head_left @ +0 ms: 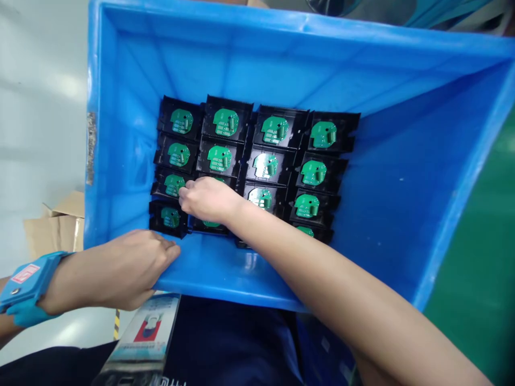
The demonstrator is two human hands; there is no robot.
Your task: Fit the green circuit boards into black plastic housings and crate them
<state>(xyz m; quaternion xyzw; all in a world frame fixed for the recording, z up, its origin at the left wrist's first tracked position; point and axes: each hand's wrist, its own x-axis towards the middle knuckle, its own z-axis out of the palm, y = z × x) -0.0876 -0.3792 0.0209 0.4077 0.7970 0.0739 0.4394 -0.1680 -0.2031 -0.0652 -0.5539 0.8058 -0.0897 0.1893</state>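
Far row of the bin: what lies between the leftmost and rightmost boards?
Two more boards, each in its own black tray, as the head view shows.

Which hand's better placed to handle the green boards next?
Right, I'd say: the right hand is inside the blue bin, right by the green boards. The left hand is over at the near rim.

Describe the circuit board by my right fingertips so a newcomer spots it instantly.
Inside the blue bin, find the leftmost column of black trays. It's the third green circuit board from the top; alone in that column, it has fingertips of the right hand at its right edge.
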